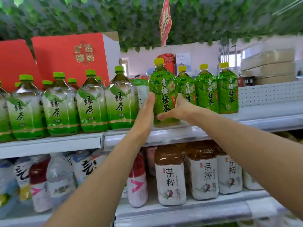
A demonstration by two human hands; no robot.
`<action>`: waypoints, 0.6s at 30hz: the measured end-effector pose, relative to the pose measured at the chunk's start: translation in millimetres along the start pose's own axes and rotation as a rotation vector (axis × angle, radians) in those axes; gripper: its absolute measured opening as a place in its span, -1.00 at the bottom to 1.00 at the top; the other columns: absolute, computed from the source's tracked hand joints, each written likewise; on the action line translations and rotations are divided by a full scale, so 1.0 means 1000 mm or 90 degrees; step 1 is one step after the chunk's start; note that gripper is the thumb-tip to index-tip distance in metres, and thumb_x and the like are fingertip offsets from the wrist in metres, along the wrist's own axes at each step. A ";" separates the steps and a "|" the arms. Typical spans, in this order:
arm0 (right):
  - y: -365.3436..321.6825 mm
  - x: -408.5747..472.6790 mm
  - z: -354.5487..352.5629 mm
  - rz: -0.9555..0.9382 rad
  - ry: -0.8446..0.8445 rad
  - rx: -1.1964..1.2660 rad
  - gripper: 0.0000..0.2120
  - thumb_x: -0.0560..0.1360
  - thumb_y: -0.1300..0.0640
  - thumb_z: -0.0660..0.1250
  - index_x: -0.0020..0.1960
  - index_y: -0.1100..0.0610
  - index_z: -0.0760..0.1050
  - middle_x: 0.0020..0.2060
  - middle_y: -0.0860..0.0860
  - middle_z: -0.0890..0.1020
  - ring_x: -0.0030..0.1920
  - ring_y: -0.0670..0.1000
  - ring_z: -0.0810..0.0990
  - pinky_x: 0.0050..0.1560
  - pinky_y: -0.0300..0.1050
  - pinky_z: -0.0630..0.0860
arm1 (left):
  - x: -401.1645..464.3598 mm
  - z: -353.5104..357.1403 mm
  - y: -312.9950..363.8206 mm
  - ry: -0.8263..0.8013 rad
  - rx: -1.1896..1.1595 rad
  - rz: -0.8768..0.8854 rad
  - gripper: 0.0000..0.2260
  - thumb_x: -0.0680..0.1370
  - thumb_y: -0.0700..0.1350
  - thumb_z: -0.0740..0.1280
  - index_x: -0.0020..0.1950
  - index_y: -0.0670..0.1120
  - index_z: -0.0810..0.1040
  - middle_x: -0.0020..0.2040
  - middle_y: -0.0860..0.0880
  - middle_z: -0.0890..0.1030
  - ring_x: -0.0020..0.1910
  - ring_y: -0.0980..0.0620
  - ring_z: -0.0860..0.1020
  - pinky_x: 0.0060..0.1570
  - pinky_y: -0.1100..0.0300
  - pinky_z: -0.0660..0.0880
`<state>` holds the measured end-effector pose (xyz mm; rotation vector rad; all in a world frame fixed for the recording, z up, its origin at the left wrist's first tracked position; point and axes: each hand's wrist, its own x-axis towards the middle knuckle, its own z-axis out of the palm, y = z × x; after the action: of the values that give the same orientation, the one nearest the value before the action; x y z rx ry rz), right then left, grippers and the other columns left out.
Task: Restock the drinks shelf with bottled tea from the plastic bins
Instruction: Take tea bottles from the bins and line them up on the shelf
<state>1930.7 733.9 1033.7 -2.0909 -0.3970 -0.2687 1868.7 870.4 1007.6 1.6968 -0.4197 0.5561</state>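
Hands frame a yellow-capped plum green tea bottle (163, 94) standing upright near the front edge of the upper shelf (164, 133). The left hand (146, 110) lies flat against its left side, fingers straight — the right hand (177, 108) wraps the lower right side, thumb across the front. Three matching bottles (207, 90) stand just to its right; green-capped green tea bottles (91, 102) line the left. Brown-topped tea bottles (170, 176) fill the lower shelf.
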 end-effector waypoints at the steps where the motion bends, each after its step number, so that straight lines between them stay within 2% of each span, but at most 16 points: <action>1: 0.000 0.002 0.000 0.005 -0.012 0.004 0.37 0.21 -0.09 0.66 0.57 0.10 -0.34 0.59 0.09 0.08 0.55 0.13 0.12 0.48 0.09 0.14 | 0.001 0.000 -0.002 0.003 -0.004 0.002 -0.11 0.37 0.53 0.00 0.59 0.08 0.26 0.56 0.06 0.34 0.54 0.05 0.28 0.55 -0.11 0.17; 6: -0.001 0.010 0.005 0.009 -0.044 0.000 0.39 0.18 -0.14 0.65 0.58 0.09 -0.34 0.59 0.07 0.04 0.56 0.11 0.09 0.49 0.08 0.13 | 0.004 0.000 -0.005 0.011 -0.007 -0.012 -0.16 0.40 0.50 -0.02 0.60 0.12 0.23 0.57 0.09 0.30 0.55 0.08 0.24 0.56 -0.13 0.12; 8: -0.002 0.011 0.004 0.010 -0.053 0.001 0.40 0.18 -0.15 0.65 0.58 0.10 -0.33 0.59 0.08 0.04 0.56 0.12 0.08 0.50 0.10 0.12 | 0.004 0.001 -0.004 0.015 0.004 -0.018 -0.23 0.48 0.47 -0.02 0.61 0.12 0.19 0.59 0.09 0.26 0.57 0.07 0.20 0.57 -0.10 0.07; 11: -0.004 0.008 0.005 0.007 -0.051 0.003 0.36 0.19 -0.14 0.65 0.58 0.13 -0.28 0.58 0.11 0.07 0.55 0.15 0.10 0.52 0.14 0.14 | 0.002 0.004 -0.004 0.042 0.042 -0.018 -0.38 0.63 0.33 -0.02 0.64 0.10 0.09 0.63 0.09 0.15 0.59 0.07 0.12 0.45 0.09 0.04; 13: -0.006 0.000 0.007 -0.002 -0.014 -0.054 0.27 0.26 -0.15 0.61 0.58 0.18 -0.21 0.56 0.14 0.16 0.52 0.18 0.19 0.50 0.16 0.19 | -0.002 0.004 0.000 0.042 0.083 -0.005 -0.41 0.66 0.29 -0.04 0.64 0.06 0.09 0.63 0.07 0.16 0.59 0.08 0.13 0.40 0.17 0.04; 14: -0.007 -0.007 0.008 -0.017 0.008 -0.098 0.20 0.31 -0.15 0.58 0.58 0.21 -0.17 0.53 0.16 0.21 0.50 0.19 0.25 0.48 0.17 0.21 | -0.005 0.004 0.003 0.036 0.106 0.004 -0.41 0.66 0.28 -0.05 0.64 0.04 0.11 0.62 0.06 0.18 0.59 0.07 0.14 0.46 0.17 0.01; 16: -0.005 -0.029 0.007 -0.077 0.044 -0.164 0.01 0.41 -0.14 0.50 0.55 0.23 -0.04 0.47 0.17 0.33 0.44 0.19 0.34 0.45 0.21 0.26 | -0.016 0.002 0.011 0.032 0.181 0.036 -0.39 0.66 0.28 -0.03 0.64 0.00 0.13 0.62 0.03 0.20 0.59 0.05 0.15 0.57 0.02 0.03; 18: 0.001 -0.058 0.001 -0.153 0.066 -0.186 -0.19 0.46 -0.11 0.45 0.52 0.17 0.14 0.42 0.12 0.40 0.40 0.15 0.39 0.41 0.17 0.32 | -0.038 -0.001 0.017 0.066 0.280 0.082 -0.40 0.66 0.23 0.10 0.64 0.00 0.11 0.62 0.02 0.19 0.59 0.05 0.16 0.56 0.02 0.10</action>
<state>1877.2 724.2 1012.4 -2.3014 -0.5759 -0.6055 1828.2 866.7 999.3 2.0573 -0.3483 0.8758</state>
